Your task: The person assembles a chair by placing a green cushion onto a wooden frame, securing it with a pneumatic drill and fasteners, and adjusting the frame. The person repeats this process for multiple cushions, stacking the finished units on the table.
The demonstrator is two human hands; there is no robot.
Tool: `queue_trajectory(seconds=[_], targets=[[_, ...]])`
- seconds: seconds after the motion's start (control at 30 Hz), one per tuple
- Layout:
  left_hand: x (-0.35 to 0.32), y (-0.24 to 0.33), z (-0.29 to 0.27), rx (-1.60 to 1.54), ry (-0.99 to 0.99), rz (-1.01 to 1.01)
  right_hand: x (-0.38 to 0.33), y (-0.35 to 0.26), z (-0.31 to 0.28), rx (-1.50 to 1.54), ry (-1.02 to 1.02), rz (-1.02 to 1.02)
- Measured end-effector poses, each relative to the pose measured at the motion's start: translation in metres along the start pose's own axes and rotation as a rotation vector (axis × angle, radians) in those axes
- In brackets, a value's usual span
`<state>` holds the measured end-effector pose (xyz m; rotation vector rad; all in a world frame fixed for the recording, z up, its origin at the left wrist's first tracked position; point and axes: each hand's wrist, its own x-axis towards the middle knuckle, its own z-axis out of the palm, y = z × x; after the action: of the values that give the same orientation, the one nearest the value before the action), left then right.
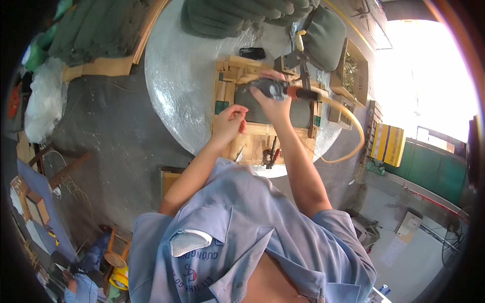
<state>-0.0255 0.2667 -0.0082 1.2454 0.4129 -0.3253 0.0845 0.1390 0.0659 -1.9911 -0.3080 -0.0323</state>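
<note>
My right hand (275,101) is wrapped round a blurred dark grey air tool (275,90) with an orange ring and a black end. A yellow air hose (359,132) runs from that end and loops to the right. The tool is over a dark grey panel (298,112) inside a wooden frame (283,128). To its left, my left hand (231,122) is closed near the panel's left edge, fingers curled and fingertips together. Whatever it holds, if anything, is too small to make out. A black metal fixture (292,61) stands just beyond the tool.
The frame rests on a round plastic-wrapped table (169,86). Grey cushions (237,17) lie at its far side, near a black phone (252,53). A red-and-black clamp (271,156) sits at the near edge. A cardboard box (353,76) stands right; another person (83,285) is lower left.
</note>
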Motion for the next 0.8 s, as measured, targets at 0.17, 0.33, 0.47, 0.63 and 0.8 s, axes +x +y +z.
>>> queue_trajectory(seconds=[0.17, 0.33, 0.47, 0.63, 0.8], targets=[[-0.020, -0.005, -0.043, -0.681, 0.046, -0.066, -0.076, -0.030, -0.035, 0.227, 0.197, 0.103], [-0.024, -0.004, -0.047, -0.824, 0.024, -0.069, -0.129, -0.070, -0.051, 0.513, 0.311, 0.274], [-0.025, -0.001, -0.031, -0.815, -0.088, -0.058, -0.151, -0.088, -0.057, 0.556, 0.329, 0.274], [-0.033, 0.005, -0.018, -0.805, -0.142, -0.072, -0.169, -0.084, -0.062, 0.491, 0.327, 0.170], [-0.038, 0.004, -0.012, -0.785, -0.125, -0.054, -0.177, -0.088, -0.062, 0.471, 0.321, 0.142]])
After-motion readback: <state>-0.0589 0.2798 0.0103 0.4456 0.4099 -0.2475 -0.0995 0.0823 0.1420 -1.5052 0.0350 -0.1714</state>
